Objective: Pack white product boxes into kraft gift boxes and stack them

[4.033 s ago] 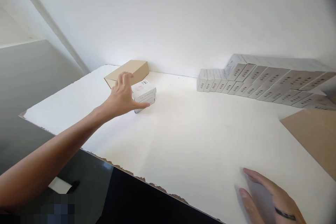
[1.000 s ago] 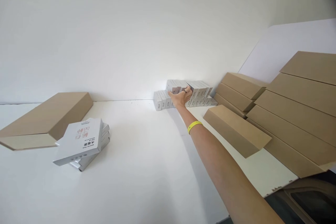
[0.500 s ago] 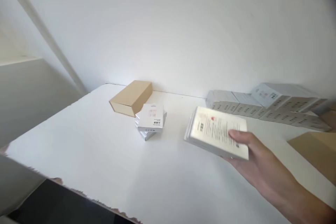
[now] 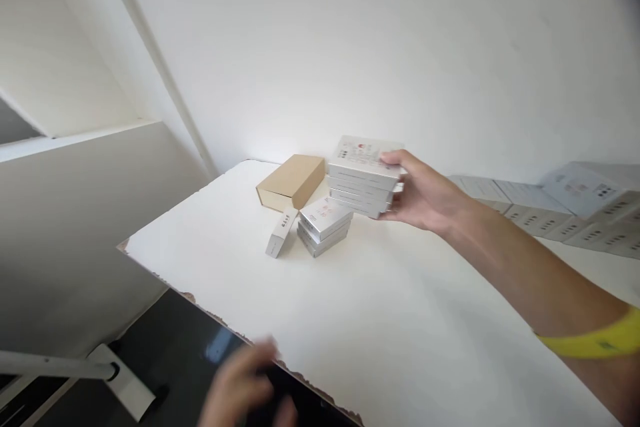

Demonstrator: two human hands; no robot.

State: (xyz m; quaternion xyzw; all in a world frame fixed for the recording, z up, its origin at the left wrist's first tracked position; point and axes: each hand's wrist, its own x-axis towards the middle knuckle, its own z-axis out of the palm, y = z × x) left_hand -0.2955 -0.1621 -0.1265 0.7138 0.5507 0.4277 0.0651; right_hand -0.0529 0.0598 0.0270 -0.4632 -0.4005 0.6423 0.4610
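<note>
The right hand clamps a stack of printed white cartons; the left hand, blurred, has its fingers apart near the table edge.
Near the held stack sit a smaller carton pile, 1 loose carton on edge and 1 brown cardboard box.
</note>
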